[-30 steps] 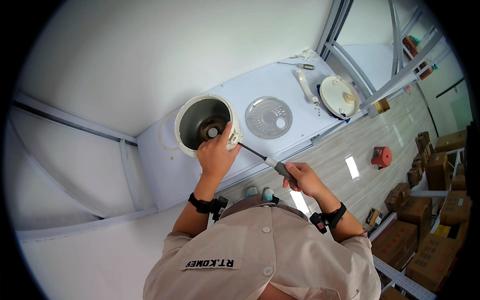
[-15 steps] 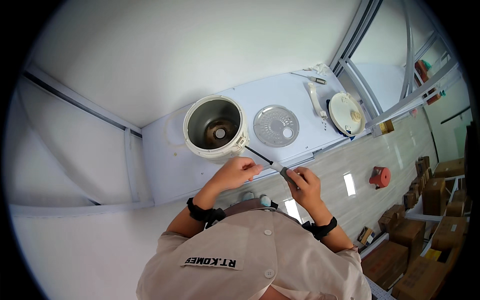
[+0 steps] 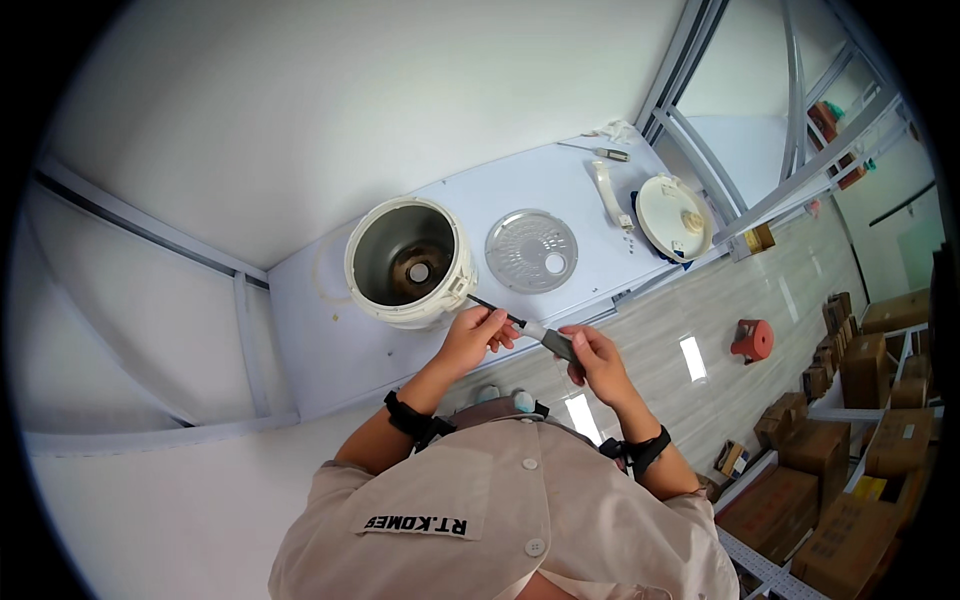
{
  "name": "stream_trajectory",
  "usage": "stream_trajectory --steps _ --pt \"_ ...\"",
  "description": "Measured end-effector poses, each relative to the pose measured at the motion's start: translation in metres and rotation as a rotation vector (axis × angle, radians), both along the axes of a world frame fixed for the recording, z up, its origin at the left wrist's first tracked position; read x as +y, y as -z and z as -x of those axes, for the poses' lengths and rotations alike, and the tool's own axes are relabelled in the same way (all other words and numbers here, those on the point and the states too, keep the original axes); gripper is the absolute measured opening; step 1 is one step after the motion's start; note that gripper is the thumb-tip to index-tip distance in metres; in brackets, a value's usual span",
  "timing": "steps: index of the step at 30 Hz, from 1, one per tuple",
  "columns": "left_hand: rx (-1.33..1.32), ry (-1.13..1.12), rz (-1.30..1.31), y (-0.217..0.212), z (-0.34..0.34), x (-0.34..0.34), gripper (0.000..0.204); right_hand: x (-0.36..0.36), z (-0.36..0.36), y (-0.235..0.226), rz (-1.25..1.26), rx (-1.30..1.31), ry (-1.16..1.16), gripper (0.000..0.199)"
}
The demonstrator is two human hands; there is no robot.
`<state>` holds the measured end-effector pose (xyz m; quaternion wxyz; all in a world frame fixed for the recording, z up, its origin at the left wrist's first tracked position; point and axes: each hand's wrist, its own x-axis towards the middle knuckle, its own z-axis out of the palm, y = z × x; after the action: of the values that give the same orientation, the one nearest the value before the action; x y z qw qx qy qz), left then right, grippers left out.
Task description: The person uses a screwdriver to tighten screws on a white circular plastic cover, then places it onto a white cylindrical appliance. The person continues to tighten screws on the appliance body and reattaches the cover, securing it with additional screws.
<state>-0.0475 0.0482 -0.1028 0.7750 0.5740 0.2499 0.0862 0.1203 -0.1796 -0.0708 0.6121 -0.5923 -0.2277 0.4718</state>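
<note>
My right hand (image 3: 598, 366) is closed around the grey and white handle of a screwdriver (image 3: 553, 342). The dark shaft points up and left, and its tip meets the side of a white rice cooker body (image 3: 462, 283) near the rim. Thumb and fingers of my left hand (image 3: 476, 338) pinch the shaft close to the cooker. The cooker stands uncovered, with a grey metal inside and a brown-stained bottom around a round disc. Where exactly the tip sits is too small to make out. Right of the cooker lies a round perforated metal plate (image 3: 531, 251).
Further right on the white table (image 3: 450, 372) are a white curved handle (image 3: 607, 194), a round cream lid (image 3: 672, 217), several small screws and a second screwdriver (image 3: 612, 154). A red stool (image 3: 753, 340) stands on the floor, near cardboard boxes (image 3: 768, 507) on shelving.
My left hand has come up to the screwdriver's shaft and now pinches it. My right hand keeps its hold on the handle. The whole view has shifted slightly.
</note>
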Motion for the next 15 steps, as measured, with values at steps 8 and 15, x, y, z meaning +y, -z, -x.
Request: stream_trajectory --steps 8,15 --pt "0.026 0.021 0.158 -0.006 0.000 0.005 0.037 -0.001 0.012 -0.012 -0.046 -0.578 0.004 0.026" --pt "0.038 0.071 0.056 -0.005 -0.005 -0.007 0.034 0.004 0.013 -0.012 -0.274 -1.109 -0.035 0.048"
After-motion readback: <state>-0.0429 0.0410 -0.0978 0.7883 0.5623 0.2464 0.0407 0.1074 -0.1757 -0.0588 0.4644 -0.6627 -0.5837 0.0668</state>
